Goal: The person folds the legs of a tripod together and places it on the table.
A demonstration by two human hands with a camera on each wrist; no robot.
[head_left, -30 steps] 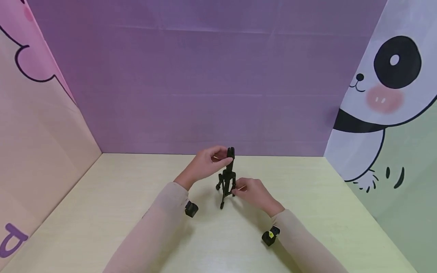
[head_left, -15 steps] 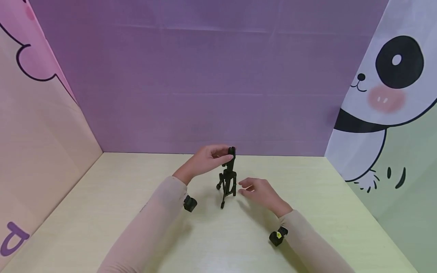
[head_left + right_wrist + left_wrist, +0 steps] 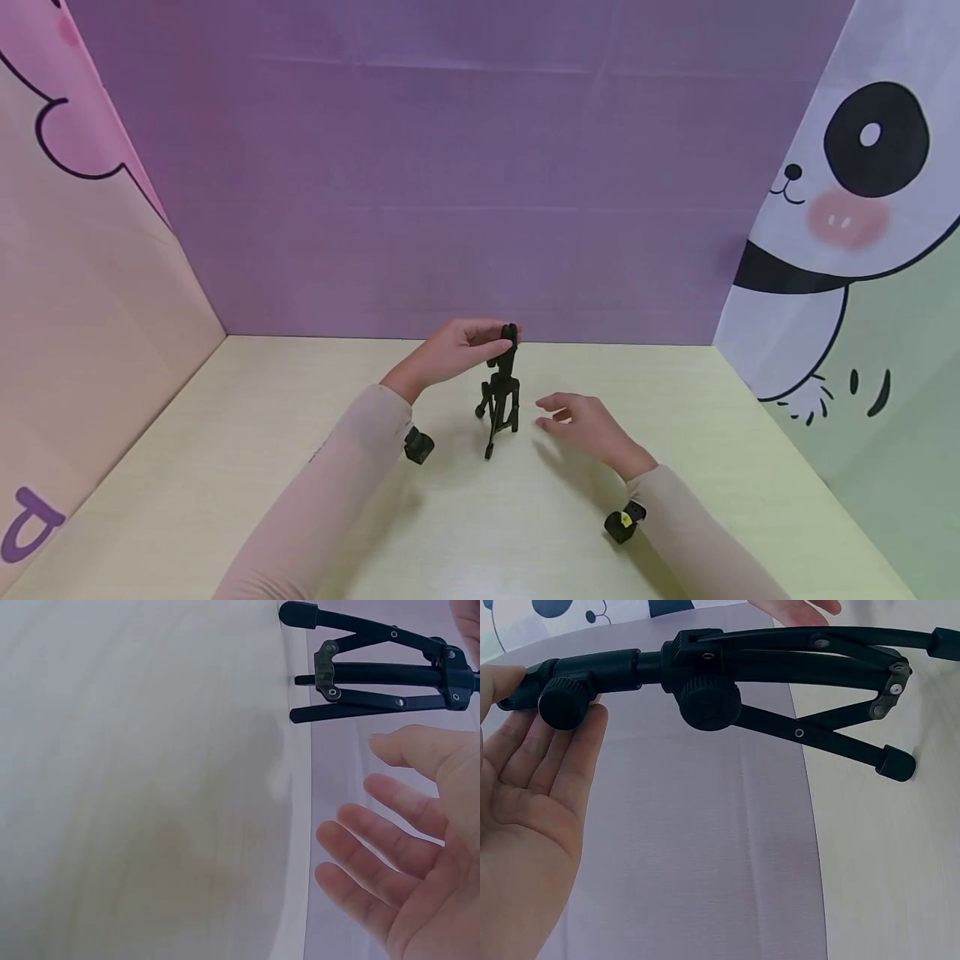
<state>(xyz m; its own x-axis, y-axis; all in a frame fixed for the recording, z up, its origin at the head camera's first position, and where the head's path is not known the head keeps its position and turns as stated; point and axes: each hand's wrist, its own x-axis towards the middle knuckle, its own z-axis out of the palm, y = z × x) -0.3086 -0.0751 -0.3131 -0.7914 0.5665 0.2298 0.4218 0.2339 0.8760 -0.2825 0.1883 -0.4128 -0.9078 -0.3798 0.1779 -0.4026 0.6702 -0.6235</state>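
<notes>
A small black tripod (image 3: 504,383) stands upright on the table, its short legs partly spread. My left hand (image 3: 457,352) pinches its top between thumb and fingers. In the left wrist view the tripod (image 3: 705,667) shows two round knobs, a centre column and hinged leg braces, with the left hand (image 3: 536,787) at the head end. To the right of the legs, apart from them, my right hand (image 3: 585,425) hovers over the table with loosely bent fingers and nothing in them. The right wrist view shows this right hand (image 3: 405,847) relaxed beside the tripod legs (image 3: 382,671).
The pale wooden table (image 3: 300,500) ends at a purple back wall (image 3: 465,183). A beige panel (image 3: 90,317) borders it on the left, and a panel with a printed panda (image 3: 787,333) on the right. Each wrist carries a small black camera (image 3: 418,446).
My right hand has let go of the tripod leg and drawn away to the right. The left hand stays at the tripod's top, and the tripod has barely moved.
</notes>
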